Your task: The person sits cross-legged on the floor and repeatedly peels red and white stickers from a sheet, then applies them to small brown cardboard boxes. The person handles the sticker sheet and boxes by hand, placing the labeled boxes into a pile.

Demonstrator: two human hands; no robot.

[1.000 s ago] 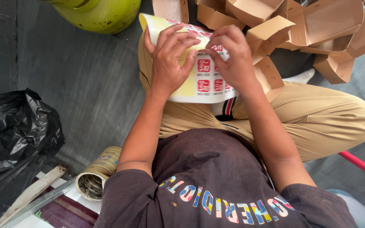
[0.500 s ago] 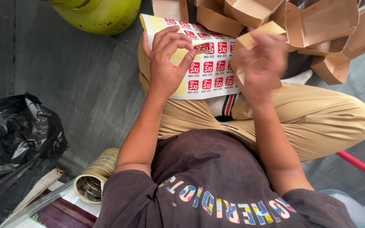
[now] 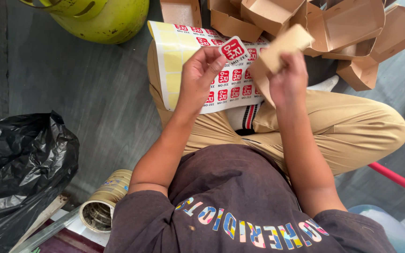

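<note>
Head view, left hand [image 3: 201, 75] pinching sticker [image 3: 233, 49] tilted, right hand [image 3: 288, 79] gripping box [image 3: 280, 49]

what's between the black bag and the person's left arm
In the head view, only bare grey floor lies between the black bag and the left arm; the can sits lower.

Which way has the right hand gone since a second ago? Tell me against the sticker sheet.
Yes. The right hand has lifted off the sticker sheet and gone to its right edge, now holding a flat brown cardboard piece there.
</note>
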